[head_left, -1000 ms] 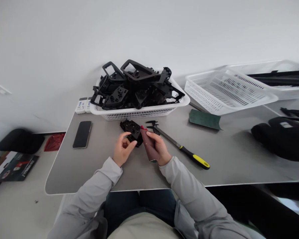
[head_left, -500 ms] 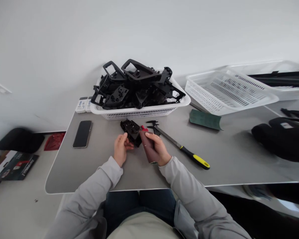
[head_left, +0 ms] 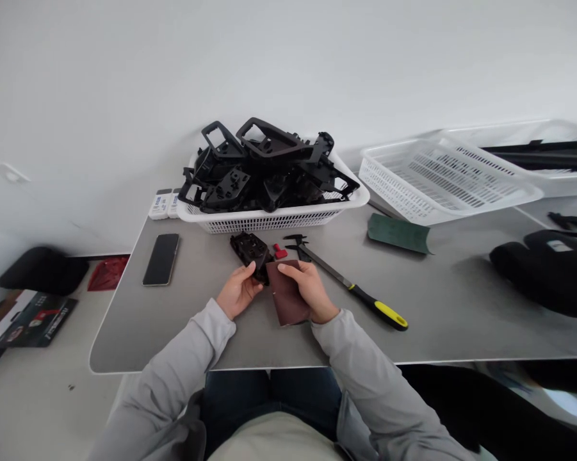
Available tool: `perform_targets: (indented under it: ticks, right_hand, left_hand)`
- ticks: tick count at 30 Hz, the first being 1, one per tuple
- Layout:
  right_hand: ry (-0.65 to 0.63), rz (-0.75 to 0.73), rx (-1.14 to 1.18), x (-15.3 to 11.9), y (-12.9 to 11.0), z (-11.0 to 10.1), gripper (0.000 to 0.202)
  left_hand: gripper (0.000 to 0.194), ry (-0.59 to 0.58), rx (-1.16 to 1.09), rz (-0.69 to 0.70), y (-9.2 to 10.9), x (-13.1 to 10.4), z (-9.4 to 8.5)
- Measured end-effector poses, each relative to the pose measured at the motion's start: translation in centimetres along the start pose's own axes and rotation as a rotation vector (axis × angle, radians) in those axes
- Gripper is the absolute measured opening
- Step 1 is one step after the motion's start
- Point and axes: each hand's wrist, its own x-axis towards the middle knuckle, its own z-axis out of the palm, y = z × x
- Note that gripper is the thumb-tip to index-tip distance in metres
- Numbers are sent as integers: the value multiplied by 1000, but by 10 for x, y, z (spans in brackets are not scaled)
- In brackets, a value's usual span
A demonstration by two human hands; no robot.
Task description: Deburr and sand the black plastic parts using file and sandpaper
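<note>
Red piece (head_left: 281,254) and file (head_left: 359,292) lie nearby, left hand (head_left: 237,292) gripping a black part (head_left: 246,247), right hand (head_left: 313,292) a brown sheet (head_left: 284,299).

Left hand (head_left: 239,292) curled, right hand (head_left: 310,288) pinching, close together

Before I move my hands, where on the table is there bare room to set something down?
Two patches: left, between the phone and left hand; right, between the yellow-handled tool and black bundle, below the green sheet. It's crowded around the right hand: brown sheet, black part, red piece and tool lie close together.
</note>
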Motion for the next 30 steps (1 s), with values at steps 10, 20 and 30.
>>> perform_targets:
  ticks: [10, 20, 30]
  right_hand:
    - [-88, -3, -85, -10, -2, 1, 19]
    - [-200, 55, -91, -13, -6, 0, 21]
    - [-246, 28, -179, -11, -4, 1, 22]
  left_hand:
    - [20, -31, -34, 35, -2, 0, -1]
    - [23, -58, -39, 9, -2, -1, 1]
    - [26, 82, -73, 119, -1, -11, 12]
